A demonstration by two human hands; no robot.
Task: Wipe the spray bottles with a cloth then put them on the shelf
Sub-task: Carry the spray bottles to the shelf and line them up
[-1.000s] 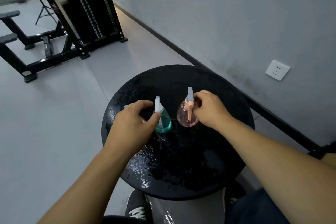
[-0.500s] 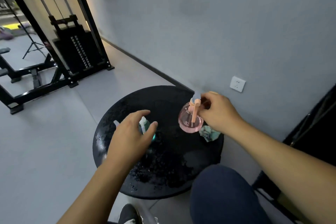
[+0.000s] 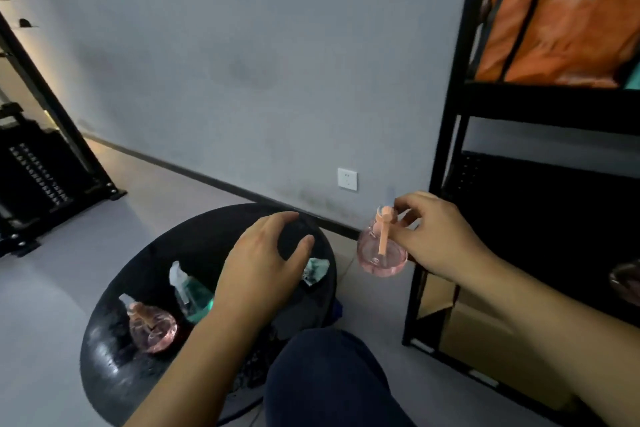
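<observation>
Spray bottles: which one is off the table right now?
The pink bottle in the right hand; the teal bottle and second pink bottle stand on the table.

A gym room: a black weight-stack machine stands on the grey floor beside metal shelving.

Grey wall with a white socket, pale floor, black weight machine at left

The right hand pinches the pink spray bottle by its head, beyond the round black table's right edge, near the black shelf. The left hand hovers over the table, fingers relaxed.
</observation>
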